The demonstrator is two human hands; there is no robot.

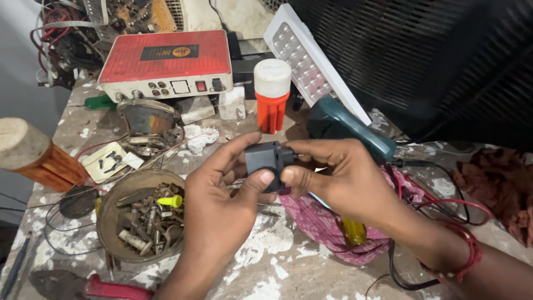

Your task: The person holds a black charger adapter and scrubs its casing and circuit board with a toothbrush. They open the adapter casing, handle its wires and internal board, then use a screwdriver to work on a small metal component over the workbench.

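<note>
Both my hands hold a small black plastic adapter block (pixel 266 159) above the stained workbench (pixel 266 253). My left hand (pixel 219 197) grips it from the left, thumb on its lower front and fingers curled over its top. My right hand (pixel 333 175) pinches its right side with thumb and forefinger. A red thread band circles my right wrist. Under my right hand lies a pink cloth (pixel 322 222) with a yellow-handled screwdriver (pixel 353 231) on it.
A round metal bowl (pixel 111 208) of screws and scrap sits left. Behind stand a red-topped electronic box (pixel 166 64), an orange-and-white lamp (pixel 272 94), a white LED panel (pixel 311 61), a teal meter (pixel 344 125). A speaker part, wires, red rag and a wooden block surround.
</note>
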